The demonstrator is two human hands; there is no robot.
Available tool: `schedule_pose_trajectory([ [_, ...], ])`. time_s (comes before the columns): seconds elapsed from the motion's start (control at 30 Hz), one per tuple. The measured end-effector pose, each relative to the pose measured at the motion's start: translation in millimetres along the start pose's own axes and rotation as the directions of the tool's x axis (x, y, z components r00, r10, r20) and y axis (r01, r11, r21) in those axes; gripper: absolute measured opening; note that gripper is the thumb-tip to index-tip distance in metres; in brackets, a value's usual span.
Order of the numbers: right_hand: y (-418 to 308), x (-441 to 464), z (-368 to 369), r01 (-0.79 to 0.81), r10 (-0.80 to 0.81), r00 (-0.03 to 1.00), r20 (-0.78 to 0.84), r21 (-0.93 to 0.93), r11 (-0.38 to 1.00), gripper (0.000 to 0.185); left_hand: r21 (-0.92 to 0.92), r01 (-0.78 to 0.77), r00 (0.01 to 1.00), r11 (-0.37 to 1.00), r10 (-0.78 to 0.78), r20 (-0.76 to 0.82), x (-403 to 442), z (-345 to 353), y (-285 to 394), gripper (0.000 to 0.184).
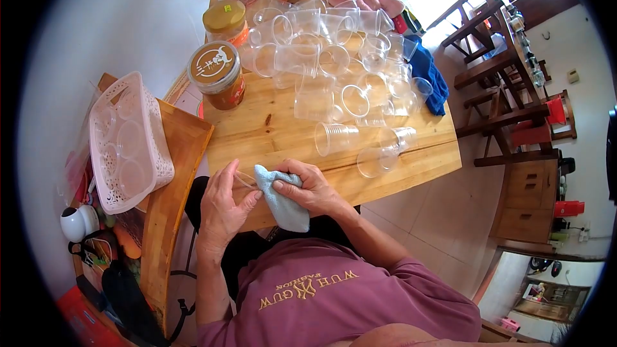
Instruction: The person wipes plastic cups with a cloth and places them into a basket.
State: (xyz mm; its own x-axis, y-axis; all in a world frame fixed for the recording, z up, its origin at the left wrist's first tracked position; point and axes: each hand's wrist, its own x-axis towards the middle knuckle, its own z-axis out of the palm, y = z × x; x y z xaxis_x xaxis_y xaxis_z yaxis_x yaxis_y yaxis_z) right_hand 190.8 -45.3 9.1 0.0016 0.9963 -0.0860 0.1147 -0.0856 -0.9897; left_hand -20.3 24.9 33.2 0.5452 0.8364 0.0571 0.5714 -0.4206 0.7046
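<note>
From the cloth [286,205], cups [297,60] spread over the table [257,135] between twelve and two o'clock. Jars [225,22] stand around eleven. At ten, a basket [161,157] with more cups inside sits on a side table [160,225]. A towel [429,77] lies at half past one; a cabinet [524,199] stands at three.

Two bare hands brought near each other in front of the torso.
The bare left hand [222,205] is upright, fingers pointing away from the body, thumb parted toward the bare right hand [310,187], whose fingers curl inward with the thumb laid across. The left forearm [213,283] runs nearly straight forward; the right forearm [369,234] slants inward.
</note>
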Motion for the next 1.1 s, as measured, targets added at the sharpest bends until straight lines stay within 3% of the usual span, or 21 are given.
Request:
schedule_pose_trajectory([
  [0.07,1,0,-1,0.036,-0.036,0.999,-0.002,-0.028,0.999,0.034,-0.038,0.053,0.997,0.998,-0.050,0.066,0,-1,2,0.070],
  [0.37,0,0,-3,0.077,-0.075,0.997,0.024,-0.081,0.994,0.029,-0.176,-0.024,0.999,0.984,0.031,0.034,-1,-2,9,0.071],
  [0.5,-1,2,-3,0.046,-0.041,0.995,0.093,-0.053,0.998,0.029,-0.158,-0.089,0.992,0.983,0.102,0.080,0,-5,8,0.073],
  [0.8,-4,6,3,0.038,-0.029,0.996,0.082,-0.115,0.993,0.035,-0.073,-0.114,0.959,0.991,0.129,0.252,3,-11,14,0.076],
  [0.87,-5,6,4,0.011,0.000,0.997,0.080,-0.129,0.992,0.035,-0.073,-0.178,0.934,0.981,0.192,0.301,3,-8,15,0.076],
  [1.1,-5,7,11,-0.034,0.036,0.999,0.010,-0.159,0.987,0.037,-0.077,-0.171,0.955,0.982,0.184,0.233,4,-8,7,0.077],
])
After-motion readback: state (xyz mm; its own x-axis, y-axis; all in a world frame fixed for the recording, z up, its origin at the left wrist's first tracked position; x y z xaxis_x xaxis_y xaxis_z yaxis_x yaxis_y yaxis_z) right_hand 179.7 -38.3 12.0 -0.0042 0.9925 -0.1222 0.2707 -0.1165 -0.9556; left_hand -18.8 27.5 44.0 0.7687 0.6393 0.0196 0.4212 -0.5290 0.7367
